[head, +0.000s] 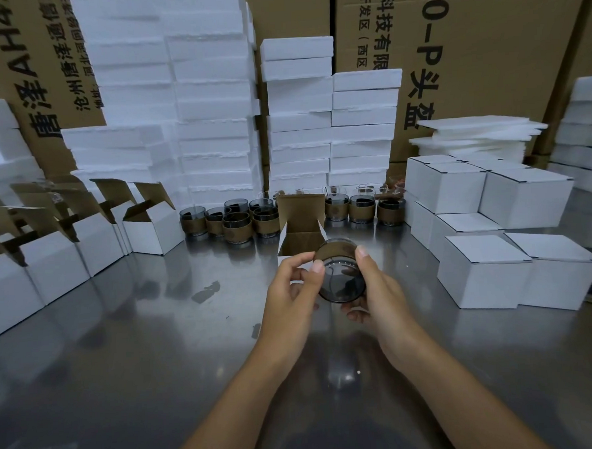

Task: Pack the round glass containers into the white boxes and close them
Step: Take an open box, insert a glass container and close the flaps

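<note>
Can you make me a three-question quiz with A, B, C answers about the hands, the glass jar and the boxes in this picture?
1. Where is the glass container being held?
A. Inside a closed box
B. Just in front of the open box
C. On top of the foam stack

2. What colour is the band around the container?
A. Brown
B. Red
C. Green

3. How is the box behind the hands?
A. Taped shut
B. Crushed flat
C. Open, lid flap standing up

Answers: 1 B, the left hand and right hand hold it just before the box. 2 A, a brown sleeve wraps it. 3 C, the flap stands upright.
</note>
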Demonstrator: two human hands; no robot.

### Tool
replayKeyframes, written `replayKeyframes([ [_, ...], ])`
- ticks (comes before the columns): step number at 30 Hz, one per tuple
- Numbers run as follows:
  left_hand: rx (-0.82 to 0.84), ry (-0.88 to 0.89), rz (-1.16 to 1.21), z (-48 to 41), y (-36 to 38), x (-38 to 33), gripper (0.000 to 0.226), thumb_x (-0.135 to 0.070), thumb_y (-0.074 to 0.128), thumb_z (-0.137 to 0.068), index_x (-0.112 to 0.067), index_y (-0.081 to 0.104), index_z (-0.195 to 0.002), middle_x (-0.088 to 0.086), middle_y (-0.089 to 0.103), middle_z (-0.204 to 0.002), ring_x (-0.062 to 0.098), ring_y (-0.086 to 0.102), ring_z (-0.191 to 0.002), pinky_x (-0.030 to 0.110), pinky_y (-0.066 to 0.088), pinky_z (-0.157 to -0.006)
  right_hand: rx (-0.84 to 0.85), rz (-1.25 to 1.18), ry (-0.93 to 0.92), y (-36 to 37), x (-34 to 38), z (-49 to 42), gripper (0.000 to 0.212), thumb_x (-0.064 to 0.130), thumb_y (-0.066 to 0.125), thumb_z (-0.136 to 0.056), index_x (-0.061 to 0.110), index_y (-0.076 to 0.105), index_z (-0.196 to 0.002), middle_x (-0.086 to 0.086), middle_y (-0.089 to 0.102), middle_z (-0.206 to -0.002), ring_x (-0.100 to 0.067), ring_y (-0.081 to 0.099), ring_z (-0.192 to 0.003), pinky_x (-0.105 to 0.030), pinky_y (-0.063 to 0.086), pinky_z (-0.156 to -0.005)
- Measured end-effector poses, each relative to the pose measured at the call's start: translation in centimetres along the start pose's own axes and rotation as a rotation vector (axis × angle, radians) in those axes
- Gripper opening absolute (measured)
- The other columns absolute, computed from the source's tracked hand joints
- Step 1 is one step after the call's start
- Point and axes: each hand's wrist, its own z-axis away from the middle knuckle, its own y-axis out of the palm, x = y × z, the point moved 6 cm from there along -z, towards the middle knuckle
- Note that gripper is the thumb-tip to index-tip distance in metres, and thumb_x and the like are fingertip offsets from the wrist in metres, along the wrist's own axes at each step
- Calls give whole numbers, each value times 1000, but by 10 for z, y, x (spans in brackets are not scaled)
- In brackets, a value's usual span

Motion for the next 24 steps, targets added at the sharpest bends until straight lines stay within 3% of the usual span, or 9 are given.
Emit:
replayKeyframes([
  [4, -4, 14, -8, -1, 1, -1, 32, -48, 51, -80, -34, 59, -107, -12, 65, -94, -4, 60, -81, 14, 50, -65, -3, 6, -34, 0, 3, 2, 50, 63, 43, -83, 21, 67, -95, 2, 70, -84, -8, 63, -68, -20, 45, -55],
  [8, -11, 43, -52, -3, 0, -3, 19, -39, 45, -91, -43, 56, -106, -14, 63, -102, -6, 59, -82, 13, 49, -71, -19, -14, -132, 0, 10, 5, 68, 68, 49, -63, 23, 59, -113, 1, 70, -95, -9, 66, -88, -22, 47, -65],
  [11, -74, 94, -245, -5, -8, -3, 21, -39, 41, -95, -51, 49, -111, -14, 49, -109, -6, 53, -91, 6, 41, -75, -38, -8, -236, 0, 16, 7, 55, 52, 57, -70, 28, 49, -119, 5, 67, -95, 8, 63, -79, -16, 50, -69],
  [13, -125, 134, -394, -7, -14, 0, 27, -35, 42, -96, -48, 47, -120, -10, 41, -107, -6, 48, -94, 0, 37, -70, -46, -6, -300, -1, 18, 8, 43, 37, 63, -80, 33, 43, -118, 9, 64, -100, 8, 62, -86, -10, 48, -70],
  [16, -152, 115, -607, -12, -19, 8, 40, -36, 43, -96, -40, 40, -136, -8, 30, -112, 2, 44, -95, 8, 36, -70, -37, 51, -369, -1, 20, 10, 51, 30, 67, -82, 44, 38, -121, 19, 57, -106, 4, 57, -102, -5, 44, -72],
  [20, -130, 69, -762, -16, -25, 14, 45, -36, 45, -96, -36, 34, -139, -6, 23, -112, 4, 38, -89, 22, 36, -75, -10, 84, -440, 1, 24, 14, 57, 37, 69, -76, 54, 36, -119, 17, 53, -117, -3, 53, -115, -25, 46, -91],
  [24, -163, 117, -808, -16, -28, 8, 32, -36, 49, -94, -33, 47, -126, -6, 32, -108, 9, 43, -96, 22, 37, -75, 9, 96, -480, 3, 29, 19, 62, 52, 65, -68, 61, 33, -121, 21, 51, -119, -6, 51, -119, -41, 46, -101],
])
